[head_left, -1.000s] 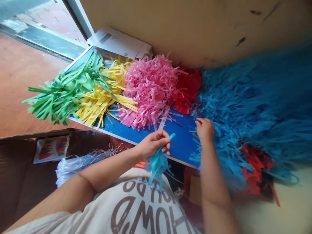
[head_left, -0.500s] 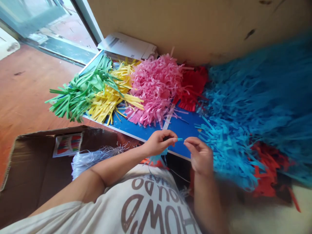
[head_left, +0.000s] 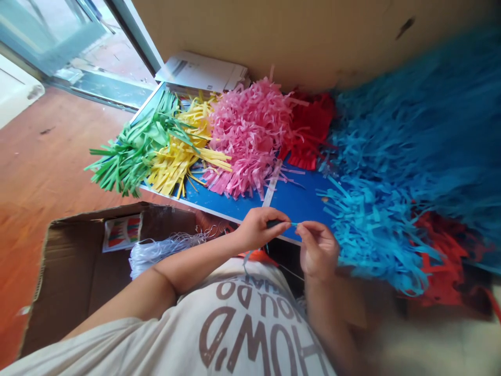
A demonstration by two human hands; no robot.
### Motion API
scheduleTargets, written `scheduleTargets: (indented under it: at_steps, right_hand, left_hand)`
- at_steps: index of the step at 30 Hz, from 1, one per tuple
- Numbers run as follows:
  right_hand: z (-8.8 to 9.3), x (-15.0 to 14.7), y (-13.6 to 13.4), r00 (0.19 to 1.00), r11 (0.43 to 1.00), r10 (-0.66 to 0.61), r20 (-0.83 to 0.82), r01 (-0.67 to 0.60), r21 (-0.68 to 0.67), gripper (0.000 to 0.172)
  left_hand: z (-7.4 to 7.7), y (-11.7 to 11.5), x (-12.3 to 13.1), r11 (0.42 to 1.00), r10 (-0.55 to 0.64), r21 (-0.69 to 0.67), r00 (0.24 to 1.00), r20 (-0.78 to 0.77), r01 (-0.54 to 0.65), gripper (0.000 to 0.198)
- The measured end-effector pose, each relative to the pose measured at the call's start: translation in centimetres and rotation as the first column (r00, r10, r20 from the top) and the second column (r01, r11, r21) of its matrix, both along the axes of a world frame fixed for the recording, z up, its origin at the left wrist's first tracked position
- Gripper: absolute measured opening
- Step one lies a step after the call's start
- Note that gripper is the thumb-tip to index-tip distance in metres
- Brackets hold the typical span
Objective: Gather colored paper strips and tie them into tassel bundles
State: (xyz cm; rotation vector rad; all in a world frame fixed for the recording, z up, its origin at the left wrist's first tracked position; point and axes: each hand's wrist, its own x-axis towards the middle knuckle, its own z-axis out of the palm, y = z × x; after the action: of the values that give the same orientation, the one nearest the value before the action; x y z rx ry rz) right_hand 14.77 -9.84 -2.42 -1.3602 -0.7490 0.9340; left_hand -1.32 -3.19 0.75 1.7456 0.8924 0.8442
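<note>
My left hand (head_left: 260, 228) is closed in a pinch on a small twisted piece of light-blue paper (head_left: 293, 224) that shows between my fingertips. My right hand (head_left: 319, 249) pinches the other end, thumb against forefinger. Both hands are in front of my body, at the near edge of the blue table (head_left: 299, 203). Pale blue strands (head_left: 247, 258) hang below my left hand, partly hidden by it. To the right of my hands lies a heap of blue paper fringe (head_left: 376, 230).
Along the table lie green (head_left: 136, 141), yellow (head_left: 176, 162), pink (head_left: 250, 130) and red fringe (head_left: 313, 128). Flat white packages (head_left: 203, 70) rest at the back by the wall. A cardboard box (head_left: 74, 277) and a bundle of white string (head_left: 156, 253) are at lower left.
My right hand has moved in to meet my left, and its fingertips now close on the end of the blue paper piece. The view has shifted slightly.
</note>
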Motion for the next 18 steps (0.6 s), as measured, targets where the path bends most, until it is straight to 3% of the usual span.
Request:
scheduleTargets:
  at_steps: [4, 9, 12, 15, 18]
  right_hand:
    - [0.2, 0.2, -0.4, 0.979, 0.999, 0.033, 0.201, -0.029, -0.023, 0.023]
    - [0.7, 0.4, -0.8, 0.951, 0.99, 0.127, 0.282, -0.137, 0.015, 0.018]
    - [0.4, 0.6, -1.2, 0.953, 0.986, 0.166, 0.253, -0.167, -0.02, 0.022]
    - [-0.1, 0.7, -1.9, 0.929, 0.985, 0.174, 0.327, -0.161, -0.066, 0.024]
    - [-0.3, 0.6, -2.8, 0.844, 0.992, 0.126, 0.521, -0.116, -0.051, 0.021]
  left_hand:
    - [0.1, -0.1, -0.2, 0.994, -0.055, 0.091, 0.994, -0.098, 0.064, 0.024]
    - [0.1, 0.0, -0.9, 0.992, -0.125, -0.038, 0.988, -0.093, 0.122, 0.025]
    - [-0.2, 0.5, -1.3, 0.969, -0.237, -0.088, 0.969, -0.075, 0.23, 0.03]
    - [-0.4, 0.8, -1.3, 0.957, -0.29, -0.017, 0.953, -0.086, 0.29, 0.034]
    - [-0.4, 0.7, -1.1, 0.958, -0.254, 0.109, 0.961, -0.112, 0.266, 0.027]
